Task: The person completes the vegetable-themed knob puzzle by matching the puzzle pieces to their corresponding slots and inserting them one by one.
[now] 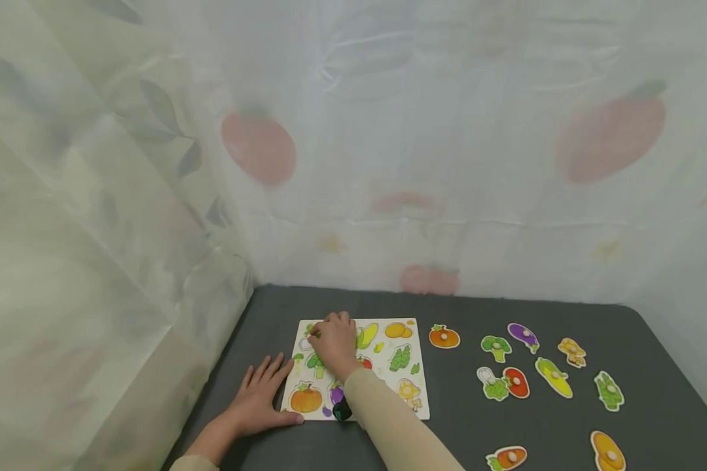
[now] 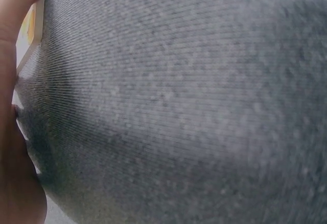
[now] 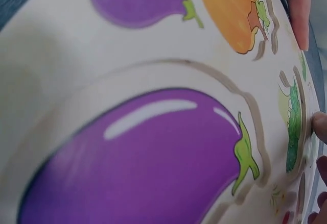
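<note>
A white puzzle board [image 1: 383, 366] printed with vegetables lies on the dark table. My left hand [image 1: 262, 399] rests spread at its left edge, thumb by the lower-left corner. My right hand [image 1: 337, 343] reaches over the board's upper-left part, fingers bent near a white-and-green vegetable picture. Whether it pinches anything is hidden. In the right wrist view, a purple eggplant picture [image 3: 133, 157] sits inside a cut-out outline, and the right thumb [image 3: 319, 126] shows at the edge. The left wrist view shows part of the left hand [image 2: 15, 117] beside the grey tabletop [image 2: 179, 101].
Loose knobbed pieces lie right of the board: a pumpkin [image 1: 444, 337], broccoli [image 1: 496, 348], eggplant [image 1: 523, 337], mushroom [image 1: 573, 352], tomato [image 1: 516, 383], corn [image 1: 554, 377], peas [image 1: 609, 391], carrot [image 1: 508, 457], leafy white-green vegetable [image 1: 493, 384] and yellow potato-like piece [image 1: 607, 451]. A pale printed curtain [image 1: 436, 131] encloses the table.
</note>
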Demonstrator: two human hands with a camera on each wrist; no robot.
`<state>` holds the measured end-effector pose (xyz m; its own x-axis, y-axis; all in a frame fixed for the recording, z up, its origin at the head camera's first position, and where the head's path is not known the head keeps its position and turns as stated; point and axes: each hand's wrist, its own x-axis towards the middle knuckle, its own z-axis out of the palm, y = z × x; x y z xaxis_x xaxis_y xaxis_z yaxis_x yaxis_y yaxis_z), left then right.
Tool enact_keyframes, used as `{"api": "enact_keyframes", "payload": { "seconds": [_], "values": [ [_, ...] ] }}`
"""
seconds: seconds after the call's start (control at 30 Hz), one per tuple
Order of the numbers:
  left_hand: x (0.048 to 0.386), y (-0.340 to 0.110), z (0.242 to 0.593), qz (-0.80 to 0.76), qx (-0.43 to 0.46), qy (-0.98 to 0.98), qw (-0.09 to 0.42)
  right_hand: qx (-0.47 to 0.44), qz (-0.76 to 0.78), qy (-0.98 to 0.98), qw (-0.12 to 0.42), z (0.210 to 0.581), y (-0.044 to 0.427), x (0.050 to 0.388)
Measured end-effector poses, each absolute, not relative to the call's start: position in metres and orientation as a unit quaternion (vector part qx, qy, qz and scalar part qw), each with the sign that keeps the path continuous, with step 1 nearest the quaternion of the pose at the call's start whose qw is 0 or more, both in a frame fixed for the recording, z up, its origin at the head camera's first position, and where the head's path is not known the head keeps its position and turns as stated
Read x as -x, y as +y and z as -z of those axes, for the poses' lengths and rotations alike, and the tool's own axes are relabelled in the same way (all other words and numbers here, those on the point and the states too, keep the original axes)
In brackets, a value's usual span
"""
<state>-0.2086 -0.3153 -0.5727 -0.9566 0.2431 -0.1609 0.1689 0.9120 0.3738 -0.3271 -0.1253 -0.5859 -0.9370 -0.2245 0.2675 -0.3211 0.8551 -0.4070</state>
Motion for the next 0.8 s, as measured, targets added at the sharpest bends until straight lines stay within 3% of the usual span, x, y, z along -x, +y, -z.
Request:
{"api": "enact_keyframes", "payload": {
  "seconds": [0.3, 0.8],
  "values": [
    [0.208, -0.316, 0.575, -0.168, -0.108, 0.975, 0.095, -0.197, -0.240, -0.947, 0.086, 0.570, -0.095, 0.325],
    [0.224, -0.325, 0.575, -0.150, -0.119, 0.978, 0.088, -0.204, -0.372, -0.903, 0.072, 0.516, 0.036, 0.339]
  ]
}}
